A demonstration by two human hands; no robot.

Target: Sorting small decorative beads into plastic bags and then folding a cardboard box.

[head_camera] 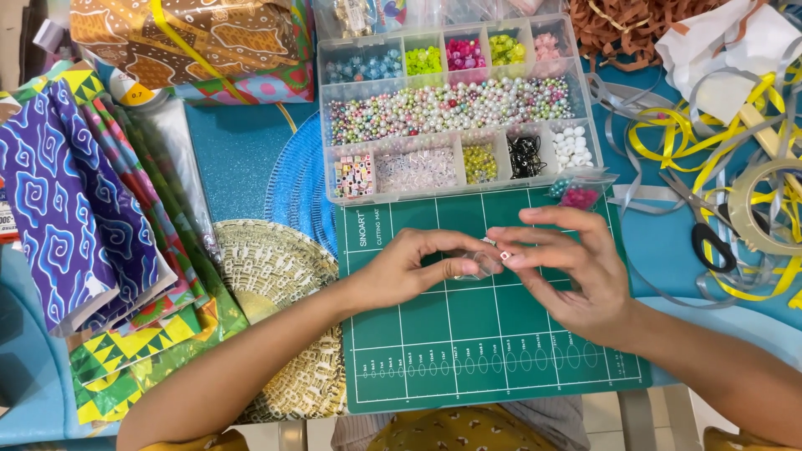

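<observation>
I see left hand [401,271] and right hand [568,267] meeting over green cutting mat [493,351], fingers pinching small white bead [505,255]; bead too tiny to judge axis, possibly on clear thread. Bead organizer box [455,108] beyond, on blue counter [238,142]; patterned papers [75,217] left, ribbons [710,134] right.

Clear glossy plastic bead organiser [455,134], matt rubbery green cutting mat [493,334], shiny ribbon [668,138] — satin-smooth, patterned paper [75,217]

Green gridded cutting mat [468,351]; clear bead box [455,104] of pastel beads (some neon green, pink); purple cloud-patterned paper [58,209]; yellow ribbons [710,142].
</observation>
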